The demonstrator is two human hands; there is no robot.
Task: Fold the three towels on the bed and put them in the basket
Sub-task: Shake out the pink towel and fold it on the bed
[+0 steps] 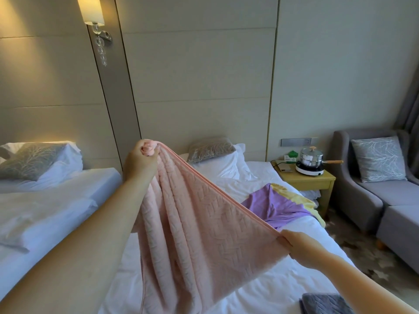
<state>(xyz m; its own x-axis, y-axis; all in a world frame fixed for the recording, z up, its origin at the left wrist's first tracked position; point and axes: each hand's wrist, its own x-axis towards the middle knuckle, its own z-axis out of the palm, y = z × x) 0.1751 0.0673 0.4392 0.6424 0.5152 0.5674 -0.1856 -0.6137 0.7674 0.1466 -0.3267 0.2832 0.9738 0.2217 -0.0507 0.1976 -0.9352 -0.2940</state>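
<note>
Left hand [141, 159] up at 9 o'clock of the view, fist curled tight round a bunched corner of the pink towel [204, 234]. Right hand [297, 245] lower, at 4 o'clock, pinching the other end of the same hem between thumb and fingers. Both hands are closed on cloth, neither free.

Key relation: the held hem runs taut in a straight diagonal from the left hand down to the right hand, so the towel's long axis lies 10-to-4. The left hand is the higher and farther one, the right nearer the body and closer to the bed [283, 279]. The rest of the towel hangs in folds below the hem toward 6 o'clock, and its bottom edge is out of view. Judgement: the next move turns on levelling the hem or bringing the two corners together, and the right hand has the shorter way to go.

Purple towel [272, 200] is crumpled on the bed at 3 o'clock, beyond the right hand. Yellow towel [292, 193] touches its far side, at the mattress edge. Grey folded cloth [324, 302] lies on the bed at 5 o'clock. Basket not in view.

Bedside table [317, 180] at 2 o'clock carries a lidded pot [311, 157] and a small green-printed box [291, 155]. Print too small to read, no other writing legible.
</note>
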